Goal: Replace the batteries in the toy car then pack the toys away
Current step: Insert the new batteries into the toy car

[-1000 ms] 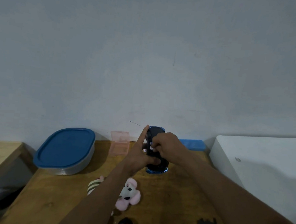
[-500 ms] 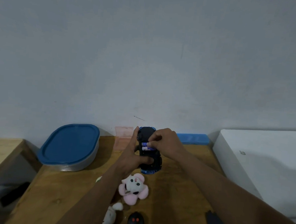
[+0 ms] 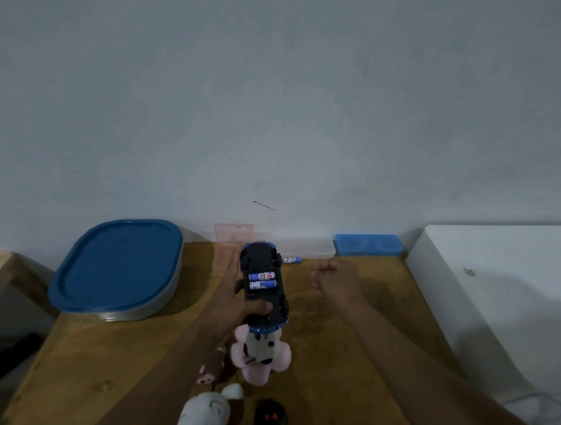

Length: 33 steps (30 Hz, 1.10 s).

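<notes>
My left hand [image 3: 231, 303] grips the toy car [image 3: 263, 288], held upside down above the wooden table [image 3: 345, 364]. The car's black underside faces me, and two blue-and-white batteries [image 3: 262, 280] lie side by side in its uncovered compartment. My right hand [image 3: 335, 279] hovers to the right of the car, fingers loosely curled with nothing seen in them. A loose battery [image 3: 292, 260] lies on the table at the back, between the car and my right hand. A pink plush [image 3: 260, 354] sits just below the car.
A grey tub with a blue lid [image 3: 118, 269] stands at the back left. A pink clear case [image 3: 233, 239] and a blue box [image 3: 367, 245] rest against the wall. A white plush [image 3: 206, 414], a small brown toy [image 3: 210, 370] and a black remote [image 3: 269, 420] lie near me. A white surface [image 3: 504, 291] borders the right.
My right hand has let go of the battery in the car and moved off to the right. Both batteries now show in the compartment. The view tilted down a little.
</notes>
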Motion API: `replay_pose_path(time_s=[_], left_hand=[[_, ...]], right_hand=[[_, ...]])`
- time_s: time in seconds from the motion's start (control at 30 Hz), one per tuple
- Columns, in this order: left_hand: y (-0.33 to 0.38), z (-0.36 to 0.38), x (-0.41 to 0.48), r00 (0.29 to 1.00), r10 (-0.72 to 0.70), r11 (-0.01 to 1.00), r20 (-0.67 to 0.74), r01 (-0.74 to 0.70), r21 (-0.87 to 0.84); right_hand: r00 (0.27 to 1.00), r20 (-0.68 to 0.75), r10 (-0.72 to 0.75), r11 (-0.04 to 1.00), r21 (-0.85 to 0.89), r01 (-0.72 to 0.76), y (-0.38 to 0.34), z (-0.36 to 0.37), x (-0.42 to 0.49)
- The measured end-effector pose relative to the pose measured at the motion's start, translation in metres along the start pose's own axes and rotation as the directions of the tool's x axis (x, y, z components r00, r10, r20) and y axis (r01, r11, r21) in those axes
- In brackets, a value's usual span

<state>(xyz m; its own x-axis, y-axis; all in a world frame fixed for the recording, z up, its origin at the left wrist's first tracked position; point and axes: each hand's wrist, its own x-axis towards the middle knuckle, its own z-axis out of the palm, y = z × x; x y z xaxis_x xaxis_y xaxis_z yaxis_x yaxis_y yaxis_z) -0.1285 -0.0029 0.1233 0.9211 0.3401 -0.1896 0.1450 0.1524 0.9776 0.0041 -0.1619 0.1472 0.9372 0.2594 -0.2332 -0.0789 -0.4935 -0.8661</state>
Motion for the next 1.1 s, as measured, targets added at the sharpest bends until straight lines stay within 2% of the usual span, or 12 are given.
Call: replay_pose_path(time_s=[0.17,0.33,0.5,0.77,0.9,1.1], left_hand=[[-0.008,-0.003,0.027,0.999,-0.032,0.998,-0.03,0.03,-0.046],[-0.016,-0.006,0.057,0.996,-0.04,0.997,-0.078,0.035,-0.063],[-0.024,-0.004,0.079,0.993,-0.06,0.998,-0.102,0.057,-0.037],[-0.025,0.0,0.089,0.977,-0.161,0.984,-0.14,0.149,-0.096],[-0.026,0.0,0.086,0.98,-0.163,0.984,-0.118,0.152,-0.093],[-0.024,-0.003,0.076,0.983,-0.134,0.99,-0.124,0.125,-0.072]], right_hand=[[0.995,0.036,-0.092,0.954,-0.284,0.098,0.016,0.017,0.05],[0.973,0.2,-0.114,0.858,-0.474,0.198,0.03,0.044,0.093],[0.942,0.317,-0.113,0.802,-0.53,0.274,0.041,0.058,0.119],[0.939,0.286,-0.191,0.708,-0.623,0.333,0.049,0.066,0.125],[0.901,0.332,-0.278,0.643,-0.633,0.431,0.051,0.067,0.123],[0.898,0.381,-0.221,0.656,-0.623,0.426,0.051,0.063,0.114]])
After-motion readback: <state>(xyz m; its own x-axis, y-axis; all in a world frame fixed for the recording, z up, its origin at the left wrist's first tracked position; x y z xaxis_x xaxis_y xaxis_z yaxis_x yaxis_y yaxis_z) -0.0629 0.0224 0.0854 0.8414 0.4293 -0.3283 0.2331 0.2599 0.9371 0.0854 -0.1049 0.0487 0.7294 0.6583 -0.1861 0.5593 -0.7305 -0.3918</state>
